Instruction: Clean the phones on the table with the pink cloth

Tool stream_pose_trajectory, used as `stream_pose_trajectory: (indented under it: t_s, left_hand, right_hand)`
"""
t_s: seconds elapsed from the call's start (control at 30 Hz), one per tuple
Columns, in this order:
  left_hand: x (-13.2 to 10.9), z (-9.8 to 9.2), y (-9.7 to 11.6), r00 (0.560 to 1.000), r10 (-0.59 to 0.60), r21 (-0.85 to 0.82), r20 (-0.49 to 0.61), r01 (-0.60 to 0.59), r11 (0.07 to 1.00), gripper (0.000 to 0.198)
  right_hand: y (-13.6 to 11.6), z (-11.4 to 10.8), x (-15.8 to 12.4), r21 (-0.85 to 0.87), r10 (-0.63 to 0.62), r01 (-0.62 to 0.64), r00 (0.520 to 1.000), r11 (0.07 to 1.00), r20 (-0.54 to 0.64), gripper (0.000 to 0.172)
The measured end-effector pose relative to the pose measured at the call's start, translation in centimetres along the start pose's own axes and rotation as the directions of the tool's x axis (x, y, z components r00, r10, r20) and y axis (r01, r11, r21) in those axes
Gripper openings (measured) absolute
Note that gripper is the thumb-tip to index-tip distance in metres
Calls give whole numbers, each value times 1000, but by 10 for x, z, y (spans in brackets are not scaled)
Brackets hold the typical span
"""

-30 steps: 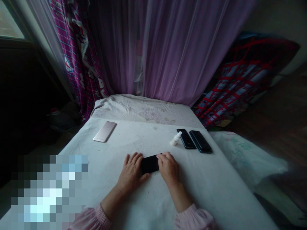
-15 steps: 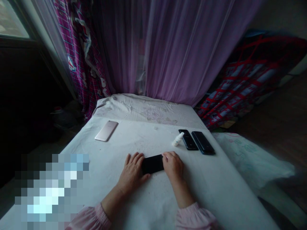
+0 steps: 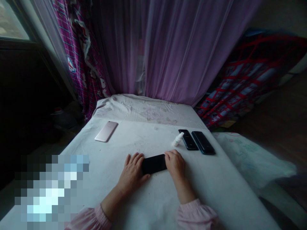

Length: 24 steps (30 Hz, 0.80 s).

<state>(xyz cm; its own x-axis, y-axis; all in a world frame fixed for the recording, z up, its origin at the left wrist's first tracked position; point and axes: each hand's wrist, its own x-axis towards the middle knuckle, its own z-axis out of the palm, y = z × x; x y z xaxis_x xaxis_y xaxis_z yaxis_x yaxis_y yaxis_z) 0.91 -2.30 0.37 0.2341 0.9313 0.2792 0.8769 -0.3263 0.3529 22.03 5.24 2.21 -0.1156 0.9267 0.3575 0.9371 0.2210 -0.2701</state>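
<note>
Phone (image 3: pixel 154 164) — likely rigid, slick, fragile; grip edges. Your left hand (image 3: pixel 132 170), fingers parted, covers its left end; right hand (image 3: pixel 176 163) bunched at its right — clamped? can't tell.

Loose, pale-pink cloth sleeves (image 3: pixel 197 215) are worn in soft folds; each is drawn in by a narrow gathered cuff (image 3: pixel 103 214), apparently elasticated; the left hand (image 3: pixel 131 171) and the right hand (image 3: pixel 176 164) are left bare.

From behind both hands (image 3: pixel 131 168), the head camera looks forward and down across the white-covered table (image 3: pixel 141 137).
</note>
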Motion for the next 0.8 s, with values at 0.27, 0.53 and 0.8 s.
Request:
stream_pose_trajectory:
  t_s: [0.27,0.53,0.8]
  left_hand:
    - [-1,2,-1,1000,10,2,-12,-10,1000,62]
    - [-1,2,-2,1000,4,23,8,-4,1000,64]
    - [-2,5,-3,999,24,14,-31,-24,1000,64]
  right_hand:
    - [-24,3,-26,102,-108,110,994,989,-26,24]
    - [-30,0,-42,134,-169,168,986,977,-7,24]
    - [-8,-3,-42,92,-86,90,995,992,-51,24]
